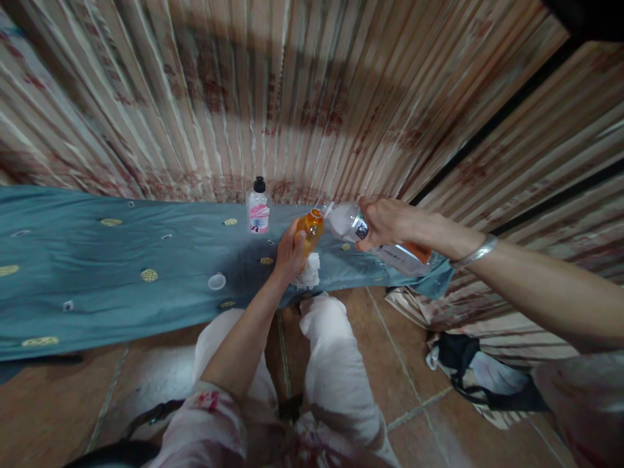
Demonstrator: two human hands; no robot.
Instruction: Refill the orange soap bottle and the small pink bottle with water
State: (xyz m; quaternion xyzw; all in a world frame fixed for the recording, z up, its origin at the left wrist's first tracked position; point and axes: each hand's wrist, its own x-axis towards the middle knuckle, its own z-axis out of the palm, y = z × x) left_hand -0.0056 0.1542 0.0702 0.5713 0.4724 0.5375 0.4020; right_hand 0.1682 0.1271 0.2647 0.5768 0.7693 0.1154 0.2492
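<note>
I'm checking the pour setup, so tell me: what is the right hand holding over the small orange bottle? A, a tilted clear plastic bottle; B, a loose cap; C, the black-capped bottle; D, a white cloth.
A: the right hand tips a clear plastic bottle toward the orange bottle, which the left hand holds.

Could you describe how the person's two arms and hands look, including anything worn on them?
Both forearms are bare. The right wrist carries a silver bangle. The left hand wears nothing visible; near that elbow is a pale sleeve with red marks. No gloves.
</note>
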